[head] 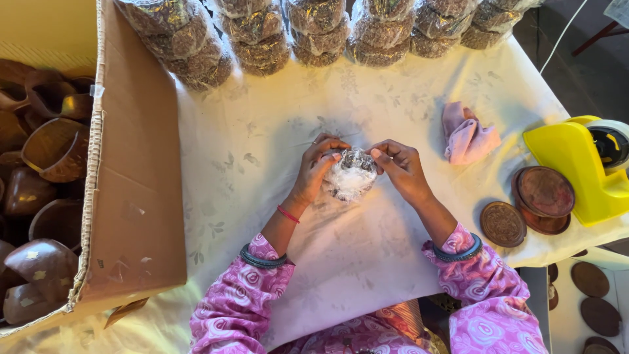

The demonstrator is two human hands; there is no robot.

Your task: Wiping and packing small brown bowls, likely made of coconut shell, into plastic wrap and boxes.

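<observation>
Head cam; steep downward, close

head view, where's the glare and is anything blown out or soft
Head view: the plastic-wrapped item held between the left hand and right hand is nearly blown out white; glare speckles the row of wrapped bundles at the top; the white tablecloth is bright with soft shadows; the wooden cups in the cardboard box sit dim.

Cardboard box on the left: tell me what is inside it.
The open brown cardboard box holds a loose pile of dark brown, glossy wooden cups lying at mixed angles, some mouth-up. Only the top layer shows; whatever lies beneath, and the box's bottom, is covered.
</observation>
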